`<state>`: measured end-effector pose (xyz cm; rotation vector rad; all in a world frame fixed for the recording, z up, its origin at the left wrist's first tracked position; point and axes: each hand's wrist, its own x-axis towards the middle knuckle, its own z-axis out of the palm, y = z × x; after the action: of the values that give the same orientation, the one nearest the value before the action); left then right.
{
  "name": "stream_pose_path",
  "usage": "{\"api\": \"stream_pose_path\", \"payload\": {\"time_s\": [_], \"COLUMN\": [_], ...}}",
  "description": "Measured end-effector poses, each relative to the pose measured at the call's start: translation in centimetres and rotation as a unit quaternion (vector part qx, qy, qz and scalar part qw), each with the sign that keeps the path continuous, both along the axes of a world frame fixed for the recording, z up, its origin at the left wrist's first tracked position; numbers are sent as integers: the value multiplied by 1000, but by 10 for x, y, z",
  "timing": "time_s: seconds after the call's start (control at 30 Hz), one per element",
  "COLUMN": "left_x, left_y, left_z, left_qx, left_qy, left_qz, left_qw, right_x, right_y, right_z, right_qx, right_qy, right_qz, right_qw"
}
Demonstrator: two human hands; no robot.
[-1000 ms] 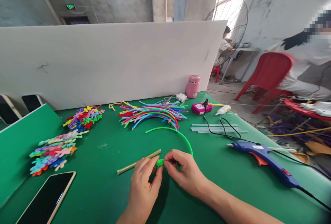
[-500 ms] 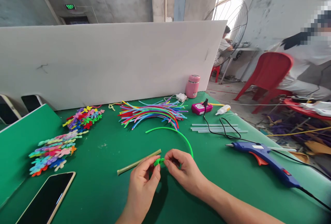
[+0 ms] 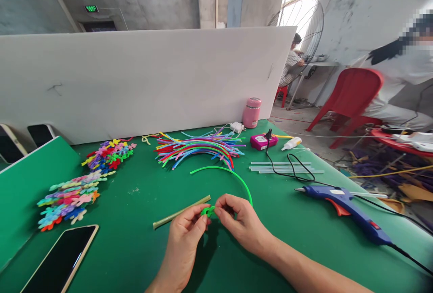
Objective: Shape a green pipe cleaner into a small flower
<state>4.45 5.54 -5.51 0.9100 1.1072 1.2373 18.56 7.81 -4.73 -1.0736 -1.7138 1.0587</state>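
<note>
My left hand (image 3: 184, 234) and my right hand (image 3: 238, 223) meet over the green table, both pinching the coiled end of a bright green pipe cleaner (image 3: 237, 176). The small green coil (image 3: 207, 211) sits between my fingertips, and the free length arcs away to the back left. An olive-green stick (image 3: 181, 212) lies on the cloth just left of my left fingers, not held. A fan of coloured pipe cleaners (image 3: 199, 147) lies farther back.
Piles of small coloured chenille shapes (image 3: 88, 176) lie left; a phone (image 3: 59, 261) at the front left. A blue glue gun (image 3: 345, 207), glue sticks (image 3: 284, 167), a pink box (image 3: 264, 141) and a pink flask (image 3: 252, 112) stand right. White board (image 3: 135, 76) behind. Another person sits at the right.
My left fingers have shifted slightly on the green coil, turning it between both hands. The rest of the table is unchanged.
</note>
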Motion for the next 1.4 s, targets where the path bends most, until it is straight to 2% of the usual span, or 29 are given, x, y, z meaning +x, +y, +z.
{"api": "stream_pose_path", "payload": {"time_s": [0.2,0.33,0.43,0.5,0.67,0.9,1.03,1.1,1.17,1.27,1.33,1.4], "left_x": [1,0,-2,-1,1,0,0,0,0,-1,-1,-1], "left_y": [1,2,2,2,1,0,1,1,1,1,1,1], "left_z": [2,3,4,6,5,0,0,2,4,7,9,10], "left_qx": [-1,77,174,223,296,409,424,418,383,271,181,105], "left_qy": [31,154,271,316,387,467,486,481,459,387,308,218], "left_qz": [-24,-25,-20,-26,-1,62,60,48,36,12,-12,-32], "left_qw": [999,985,947,922,874,782,762,769,801,881,934,970], "right_x": [1,1,2,2,3,1,1,1,2,2,2,2], "right_y": [2,2,2,2,4,7,6,5,5,6,7,7], "right_z": [-1,0,2,2,-1,-4,-4,-5,-5,-3,-1,-1], "right_qx": [-3,-10,-31,-52,-108,-168,-176,-171,-169,-167,-161,-161], "right_qy": [-2,-4,5,18,68,113,118,123,135,162,186,213], "right_qz": [2,3,17,31,50,46,47,55,58,41,39,55], "right_qw": [1000,1000,999,998,991,978,976,976,975,972,968,962]}}
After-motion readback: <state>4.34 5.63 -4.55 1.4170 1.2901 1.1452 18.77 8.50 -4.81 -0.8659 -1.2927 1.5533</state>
